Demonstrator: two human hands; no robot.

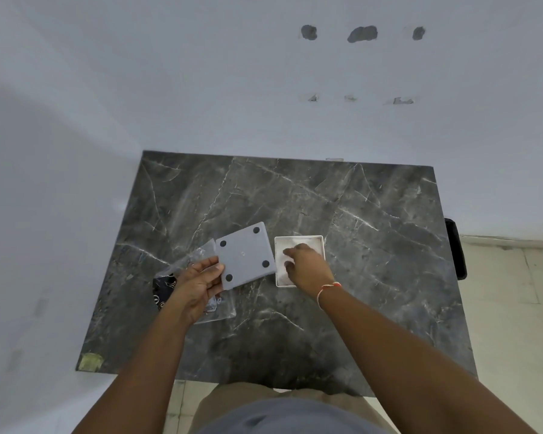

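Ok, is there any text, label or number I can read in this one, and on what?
No text reads clearly.
White marks on the dark packet under the left hand: too blurred to read.
Faint print on the clear plastic bag: too small to read.
No writing visible on the grey plate or the white box.

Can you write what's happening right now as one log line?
left hand: holds grey square plate | right hand: reaches into white box | plastic bag: on table
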